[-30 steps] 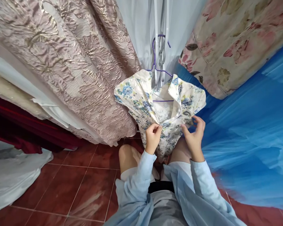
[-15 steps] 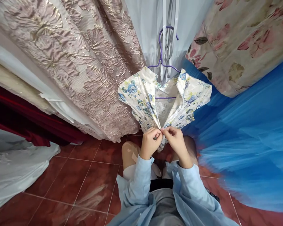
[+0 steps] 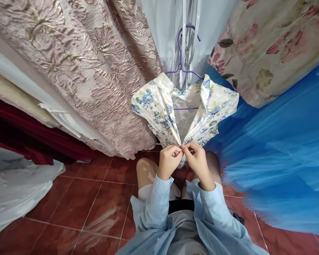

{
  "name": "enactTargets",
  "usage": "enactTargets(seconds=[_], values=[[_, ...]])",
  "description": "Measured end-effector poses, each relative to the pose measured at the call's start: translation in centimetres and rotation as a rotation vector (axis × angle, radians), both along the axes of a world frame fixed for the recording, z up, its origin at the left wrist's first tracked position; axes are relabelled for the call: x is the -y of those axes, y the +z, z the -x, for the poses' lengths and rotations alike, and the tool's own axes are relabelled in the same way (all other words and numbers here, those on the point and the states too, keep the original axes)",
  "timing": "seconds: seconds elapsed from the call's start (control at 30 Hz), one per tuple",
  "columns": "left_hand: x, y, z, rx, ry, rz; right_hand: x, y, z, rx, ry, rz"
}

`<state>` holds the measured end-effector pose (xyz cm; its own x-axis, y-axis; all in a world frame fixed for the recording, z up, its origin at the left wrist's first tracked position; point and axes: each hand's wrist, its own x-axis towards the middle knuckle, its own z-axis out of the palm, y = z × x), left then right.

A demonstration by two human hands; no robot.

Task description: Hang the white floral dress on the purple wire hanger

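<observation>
A white blouse printed with blue and yellow flowers hangs in front of me on a purple hanger. Its front edges part in a V and meet low down, where both hands are. My left hand pinches the left front edge of the blouse. Right beside it, my right hand pinches the other front edge, with the fingertips of both hands nearly touching. Whatever small fastening may lie between the fingertips is hidden. The blouse's lower part drops behind my hands, between my knees.
A pink and gold textured gown hangs close on the left, with a dark red cloth beyond it. On the right hang a cream floral cloth and a blue tulle skirt. White metal bars stand behind the hanger. Red tiles cover the floor.
The view has shifted slightly. Both hands keep their pinch at the same spot on the blouse, and its front opening looks a little more spread.
</observation>
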<state>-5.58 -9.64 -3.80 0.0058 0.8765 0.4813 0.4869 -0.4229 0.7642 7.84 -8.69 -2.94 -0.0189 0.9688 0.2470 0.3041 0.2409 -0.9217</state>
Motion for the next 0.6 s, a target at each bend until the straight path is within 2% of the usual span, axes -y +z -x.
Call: enactTargets(seconds=[0.1, 0.37, 0.5, 0.6], values=[[-0.3, -0.4, 0.1, 0.057, -0.035, 0.027, 0.0, -0.2, 0.1, -0.051, 0.003, 0.056], [-1.0, -1.9, -0.2, 0.06, 0.056, 0.028, 0.3, 0.3, 0.4, -0.26, 0.13, 0.262], [-0.7, -2.1, -0.2, 0.095, 0.069, 0.028, -1.4, 2.8, 0.7, -0.406, 0.16, 0.332], [-0.6, -2.0, -0.1, 0.088, 0.079, 0.033, -5.0, 6.3, 1.4, -0.476, 0.168, 0.204]])
